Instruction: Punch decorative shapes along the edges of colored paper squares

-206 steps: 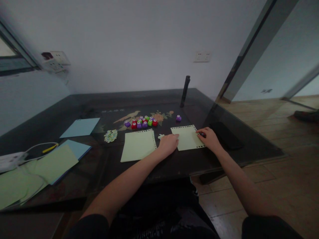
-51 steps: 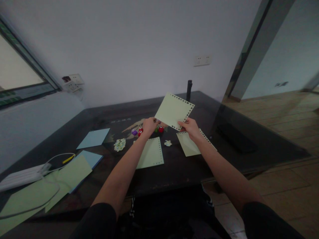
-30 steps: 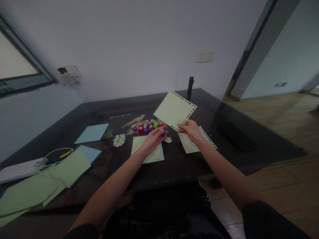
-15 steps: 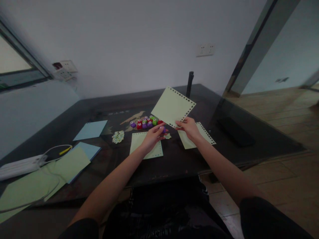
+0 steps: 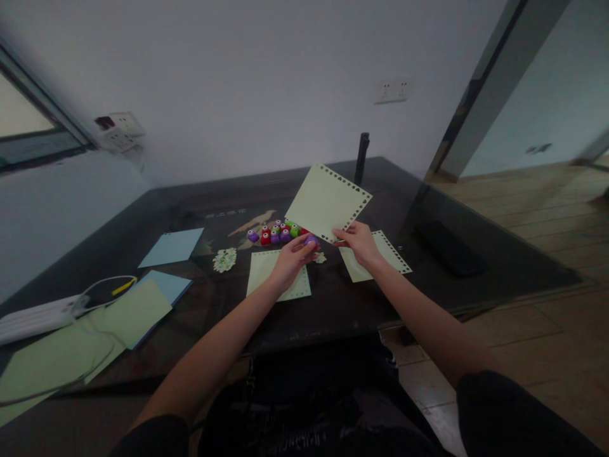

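My right hand (image 5: 356, 243) pinches the lower corner of a pale yellow-green sheet of paper (image 5: 326, 202), lifted above the table and tilted. Small dark cut-outs run along its upper right and lower right edges. A purple craft hole punch (image 5: 311, 242) sits in the fingers of my left hand (image 5: 291, 259), close below the sheet's lower corner. Behind that hand several red, green and purple craft punches (image 5: 275, 233) stand in a cluster. Under my left hand lies a punched sheet (image 5: 259, 270), and another punched sheet (image 5: 390, 255) rests partly behind my right hand.
Small paper cut-outs (image 5: 224, 259) form a pile left of the punches. Blue sheets (image 5: 172, 247) and green sheets (image 5: 143, 308) lie at left, near a white power strip (image 5: 40, 319) with its cable. A black upright object (image 5: 362, 157) stands at the back; a dark flat object (image 5: 450, 249) lies right.
The purple punch in my left hand has turned slightly and shows more of its body. The raised sheet stays in my right hand, nearly unmoved. The whole view has shifted a little.
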`<state>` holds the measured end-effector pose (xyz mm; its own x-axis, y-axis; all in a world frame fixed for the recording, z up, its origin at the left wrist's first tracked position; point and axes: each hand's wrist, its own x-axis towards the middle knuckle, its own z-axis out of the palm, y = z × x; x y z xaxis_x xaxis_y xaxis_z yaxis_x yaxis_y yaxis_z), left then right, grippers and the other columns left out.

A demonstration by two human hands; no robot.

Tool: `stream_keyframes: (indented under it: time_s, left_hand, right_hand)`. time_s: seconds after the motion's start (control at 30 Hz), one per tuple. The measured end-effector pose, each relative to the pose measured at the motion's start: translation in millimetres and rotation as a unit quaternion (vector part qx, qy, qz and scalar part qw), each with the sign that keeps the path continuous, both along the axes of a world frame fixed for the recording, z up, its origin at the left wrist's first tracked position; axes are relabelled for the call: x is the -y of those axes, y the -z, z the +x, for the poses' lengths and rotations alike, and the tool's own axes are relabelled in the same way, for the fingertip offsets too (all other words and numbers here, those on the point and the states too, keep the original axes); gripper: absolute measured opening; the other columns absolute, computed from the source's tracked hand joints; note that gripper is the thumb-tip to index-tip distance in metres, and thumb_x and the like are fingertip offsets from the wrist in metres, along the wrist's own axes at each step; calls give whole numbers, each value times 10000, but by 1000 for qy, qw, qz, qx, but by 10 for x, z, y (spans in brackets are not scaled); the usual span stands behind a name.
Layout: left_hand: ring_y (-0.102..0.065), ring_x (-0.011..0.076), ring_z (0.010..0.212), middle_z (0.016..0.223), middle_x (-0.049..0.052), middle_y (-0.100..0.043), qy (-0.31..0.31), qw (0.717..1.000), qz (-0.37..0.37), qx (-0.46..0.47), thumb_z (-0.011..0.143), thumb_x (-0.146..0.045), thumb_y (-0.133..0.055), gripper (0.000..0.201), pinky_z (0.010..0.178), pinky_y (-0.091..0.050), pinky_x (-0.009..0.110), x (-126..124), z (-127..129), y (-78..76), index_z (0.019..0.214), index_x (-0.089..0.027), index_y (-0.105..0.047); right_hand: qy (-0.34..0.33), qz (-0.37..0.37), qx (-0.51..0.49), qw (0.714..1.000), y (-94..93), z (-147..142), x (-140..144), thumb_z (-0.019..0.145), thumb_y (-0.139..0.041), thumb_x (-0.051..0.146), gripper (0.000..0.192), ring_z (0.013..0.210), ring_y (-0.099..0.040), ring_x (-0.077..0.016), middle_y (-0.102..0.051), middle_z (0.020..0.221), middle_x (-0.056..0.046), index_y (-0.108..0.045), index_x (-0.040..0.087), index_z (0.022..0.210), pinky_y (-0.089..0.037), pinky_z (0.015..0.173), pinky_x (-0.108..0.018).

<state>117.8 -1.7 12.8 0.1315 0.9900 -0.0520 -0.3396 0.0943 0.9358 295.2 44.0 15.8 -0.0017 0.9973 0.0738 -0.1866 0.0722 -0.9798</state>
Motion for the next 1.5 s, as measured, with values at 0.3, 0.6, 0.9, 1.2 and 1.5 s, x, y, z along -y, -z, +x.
stream_keyframes:
  time_s: [0.3,0.6,0.9,1.2,1.5]
  left_hand:
    - [-673,144,789,898,85,-705,-21,998,-2,60,670,-182,-773,427,803,-513,281,28,57,-8,1054,-121,-596]
    - [-681,166,805,883,86,-701,-37,995,-21,92,663,-167,-776,394,788,-518,291,22,75,26,1007,-129,-586]
    - [-679,166,806,864,71,-696,-41,994,-21,96,662,-191,-779,368,783,-519,300,21,82,26,963,-137,-575]
    - [-667,154,801,868,49,-690,-64,992,-13,107,620,-211,-803,407,757,-496,284,-24,66,81,951,-155,-573]
    - [-660,143,765,803,33,-685,-69,993,-12,95,578,-264,-827,387,663,-467,230,-28,78,92,850,-159,-573]
  right_hand:
    - [0,20,-10,1000,54,-13,-18,521,-803,359,362,647,-646,-170,-676,737,-44,-640,149,767,-586,600,-324]
    - [-12,50,-16,999,48,-63,24,521,-799,394,403,640,-638,-172,-682,751,-44,-657,143,802,-583,614,-366]
    - [-17,72,15,997,43,-73,43,566,-769,385,368,668,-633,-173,-689,782,-56,-660,141,820,-578,614,-355]
    - [-30,90,37,995,44,-87,67,585,-762,365,319,655,-633,-178,-689,758,-58,-666,133,783,-584,603,-358]
    - [-52,80,36,995,64,-97,72,588,-759,358,327,712,-651,-190,-704,820,-72,-670,144,819,-586,621,-363]
